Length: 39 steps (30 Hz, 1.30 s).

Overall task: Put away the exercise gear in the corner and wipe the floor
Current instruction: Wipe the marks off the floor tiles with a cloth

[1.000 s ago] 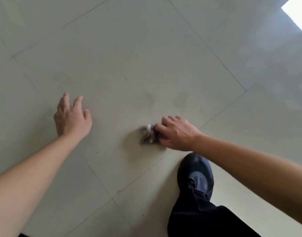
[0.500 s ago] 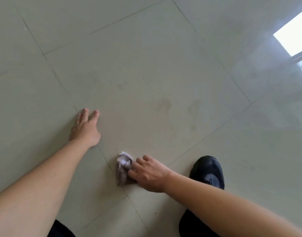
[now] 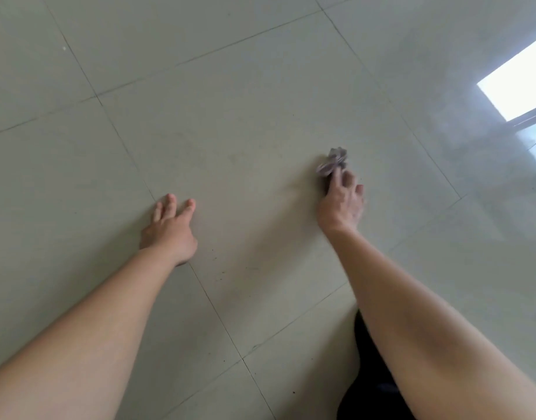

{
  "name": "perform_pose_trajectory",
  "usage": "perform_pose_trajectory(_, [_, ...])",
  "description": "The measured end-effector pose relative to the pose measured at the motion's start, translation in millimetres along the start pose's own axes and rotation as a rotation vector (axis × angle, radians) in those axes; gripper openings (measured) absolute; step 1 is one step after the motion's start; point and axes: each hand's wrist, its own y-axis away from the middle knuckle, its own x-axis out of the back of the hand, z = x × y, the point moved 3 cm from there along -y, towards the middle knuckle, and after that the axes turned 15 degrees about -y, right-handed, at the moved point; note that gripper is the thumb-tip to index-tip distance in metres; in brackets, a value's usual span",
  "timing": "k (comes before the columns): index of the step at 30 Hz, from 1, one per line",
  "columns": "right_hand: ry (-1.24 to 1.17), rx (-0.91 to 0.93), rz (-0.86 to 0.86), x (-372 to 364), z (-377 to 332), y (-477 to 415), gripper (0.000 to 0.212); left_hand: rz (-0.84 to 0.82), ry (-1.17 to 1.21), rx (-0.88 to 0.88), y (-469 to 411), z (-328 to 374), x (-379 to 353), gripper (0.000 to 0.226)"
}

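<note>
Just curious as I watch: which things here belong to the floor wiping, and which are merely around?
In the job: crumpled cloth, gripped by the right hand; tiled floor; left hand, resting flat on it.
Just around: dark trouser leg; window glare on the tiles.

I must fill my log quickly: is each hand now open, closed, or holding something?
Left hand: open, fingers spread flat on the tiled floor.
Right hand: grips a crumpled rag against the floor, slightly blurred.
</note>
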Motion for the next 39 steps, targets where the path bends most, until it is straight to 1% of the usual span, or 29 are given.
perform_pose_trajectory(3, [-0.048,0.246,-0.155,-29.5,-29.5,97.5,0.067,-0.048,0.047,0.042,-2.3,6.9,10.6,0.069])
perform_pose_trajectory(6, [-0.024,0.457,-0.315,-42.4,-41.1,184.9,0.056,-0.027,0.021,0.098,3.8,13.8,22.0,0.056])
perform_pose_trajectory(7, [-0.012,0.503,-0.363,-42.5,-38.0,203.3,0.052,-0.028,0.016,0.106,7.3,18.7,24.9,0.053])
perform_pose_trajectory(9, [0.013,0.556,-0.449,-32.3,-24.3,222.5,0.047,-0.059,0.026,0.061,18.5,39.6,32.8,0.054])
perform_pose_trajectory(12, [0.135,0.547,-0.563,-5.5,-1.0,221.8,0.045,-0.046,0.114,-0.081,44.9,84.0,51.6,0.060])
perform_pose_trajectory(14, [0.203,0.511,-0.579,14.8,12.3,212.7,0.047,0.032,0.148,-0.190,68.4,110.1,65.8,0.063])
perform_pose_trajectory(17, [0.264,0.468,-0.550,35.6,32.1,198.5,0.049,0.129,0.109,-0.313,94.7,135.1,77.5,0.066])
perform_pose_trajectory(20, [0.292,0.482,-0.532,43.9,51.7,179.0,0.050,0.191,0.035,-0.351,105.2,152.1,76.9,0.066])
perform_pose_trajectory(22, [0.305,0.564,-0.522,46.3,66.6,165.2,0.050,0.208,-0.048,-0.362,106.7,164.8,67.4,0.068])
perform_pose_trajectory(24, [0.293,0.673,-0.514,49.3,84.0,148.2,0.047,0.169,-0.067,-0.341,105.7,181.4,51.8,0.069])
perform_pose_trajectory(26, [0.278,0.744,-0.482,54.9,106.7,124.0,0.046,0.128,-0.029,-0.279,105.7,201.8,33.7,0.067])
perform_pose_trajectory(27, [0.268,0.742,-0.456,61.2,119.3,108.8,0.048,0.105,-0.007,-0.251,106.7,213.5,25.0,0.066])
perform_pose_trajectory(31, [0.278,0.611,-0.383,103.0,186.8,35.1,0.056,0.025,0.048,-0.153,119.9,271.9,-4.7,0.062])
perform_pose_trajectory(34, [0.307,0.464,-0.358,138.5,239.2,-30.2,0.061,-0.001,0.089,-0.105,127.8,326.4,-12.1,0.060])
perform_pose_trajectory(36, [0.292,0.361,-0.358,157.2,263.5,-66.4,0.063,-0.038,0.132,-0.079,139.4,361.6,-11.3,0.060])
perform_pose_trajectory(39, [0.251,0.256,-0.392,185.0,285.1,-108.2,0.058,-0.016,0.127,-0.063,154.8,401.4,13.3,0.060])
